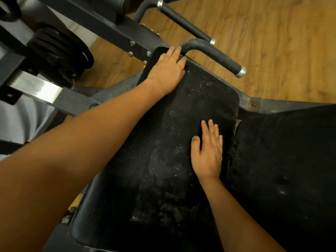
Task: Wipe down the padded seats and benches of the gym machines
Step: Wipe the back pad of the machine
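Observation:
A black padded seat [163, 142] fills the middle of the view, its surface flecked with pale dust and smears. My left hand [166, 71] rests flat on the pad's far left corner, fingers straight and reaching the edge beside a curved handle. My right hand [208, 151] lies flat on the right side of the same pad, fingers straight and together, thumb spread. No cloth shows plainly under either hand. A second black pad [281, 160] adjoins on the right, also dusty.
Two grey bar handles with black grips [218, 55] [183, 20] jut out beyond the pad. The machine's dark steel frame [112, 33] and stacked black weight plates [58, 50] stand at the upper left. Wooden floor [272, 42] lies behind.

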`<state>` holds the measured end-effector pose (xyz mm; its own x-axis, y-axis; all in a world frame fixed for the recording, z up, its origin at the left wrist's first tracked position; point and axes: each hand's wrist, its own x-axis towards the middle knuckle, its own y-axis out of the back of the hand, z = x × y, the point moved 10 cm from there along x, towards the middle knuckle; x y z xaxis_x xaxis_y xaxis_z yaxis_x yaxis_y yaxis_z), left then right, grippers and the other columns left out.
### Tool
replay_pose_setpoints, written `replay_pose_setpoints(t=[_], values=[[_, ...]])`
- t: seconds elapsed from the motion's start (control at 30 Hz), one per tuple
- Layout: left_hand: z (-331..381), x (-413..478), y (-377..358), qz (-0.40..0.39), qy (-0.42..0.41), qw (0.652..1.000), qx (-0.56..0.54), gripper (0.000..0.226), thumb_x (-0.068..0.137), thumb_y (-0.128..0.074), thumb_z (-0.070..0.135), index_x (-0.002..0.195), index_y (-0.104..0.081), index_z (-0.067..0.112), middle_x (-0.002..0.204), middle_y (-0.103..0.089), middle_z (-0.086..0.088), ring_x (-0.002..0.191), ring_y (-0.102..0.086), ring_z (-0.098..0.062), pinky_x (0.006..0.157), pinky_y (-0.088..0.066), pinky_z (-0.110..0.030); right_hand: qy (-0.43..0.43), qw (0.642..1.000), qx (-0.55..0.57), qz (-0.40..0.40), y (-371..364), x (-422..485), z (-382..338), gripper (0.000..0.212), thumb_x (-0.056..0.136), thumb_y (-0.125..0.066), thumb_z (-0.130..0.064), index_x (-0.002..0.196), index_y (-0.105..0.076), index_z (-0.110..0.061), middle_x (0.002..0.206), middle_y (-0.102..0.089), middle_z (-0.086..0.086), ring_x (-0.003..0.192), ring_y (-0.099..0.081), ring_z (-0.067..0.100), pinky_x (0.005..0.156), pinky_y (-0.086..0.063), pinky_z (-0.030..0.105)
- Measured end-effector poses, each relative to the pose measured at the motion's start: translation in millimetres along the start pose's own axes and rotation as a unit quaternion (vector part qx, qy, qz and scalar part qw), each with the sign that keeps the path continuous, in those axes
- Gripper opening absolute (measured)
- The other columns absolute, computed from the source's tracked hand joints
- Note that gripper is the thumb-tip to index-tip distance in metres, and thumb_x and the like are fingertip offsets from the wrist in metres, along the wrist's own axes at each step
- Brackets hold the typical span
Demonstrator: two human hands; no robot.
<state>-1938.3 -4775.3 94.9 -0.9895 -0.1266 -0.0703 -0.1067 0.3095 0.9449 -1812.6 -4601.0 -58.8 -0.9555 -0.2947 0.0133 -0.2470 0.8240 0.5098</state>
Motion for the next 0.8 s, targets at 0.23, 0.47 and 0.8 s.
replay_pose_setpoints(t=[0.23, 0.47, 0.8], values=[[-1.5, 12.5, 2.8, 0.003, 0.013, 1.000, -0.009, 0.051, 0.107, -0.035, 0.028, 0.153, -0.031, 0.007, 0.162, -0.017, -0.021, 0.151, -0.011, -0.036, 0.123, -0.013, -0.046, -0.003, 1.000, 0.001, 0.000, 0.2, -0.8, -0.8, 0.058, 0.101, -0.029, -0.043, 0.156, -0.027, -0.027, 0.166, -0.015, -0.007, 0.152, -0.001, 0.005, 0.126, -0.002, 0.037], [14.4, -101.2, -2.0, 0.021, -0.011, 0.999, -0.025, 0.051, 0.105, -0.038, 0.029, 0.152, -0.034, 0.009, 0.161, -0.023, -0.018, 0.151, -0.016, -0.033, 0.121, -0.017, -0.045, -0.004, 1.000, -0.008, -0.002, 1.6, -0.9, -2.6, 0.058, 0.100, -0.027, -0.043, 0.156, -0.027, -0.026, 0.166, -0.015, -0.006, 0.153, -0.002, 0.007, 0.126, -0.002, 0.038], [15.6, -83.2, -6.6, -0.010, 0.008, 1.000, -0.012, 0.050, 0.107, -0.034, 0.028, 0.153, -0.031, 0.009, 0.163, -0.015, -0.020, 0.152, -0.011, -0.033, 0.122, -0.013, -0.044, -0.005, 1.000, -0.003, 0.002, 2.0, -1.5, -1.8, 0.054, 0.103, -0.033, -0.037, 0.156, -0.028, -0.026, 0.166, -0.015, -0.006, 0.153, -0.002, 0.007, 0.126, -0.002, 0.037]])
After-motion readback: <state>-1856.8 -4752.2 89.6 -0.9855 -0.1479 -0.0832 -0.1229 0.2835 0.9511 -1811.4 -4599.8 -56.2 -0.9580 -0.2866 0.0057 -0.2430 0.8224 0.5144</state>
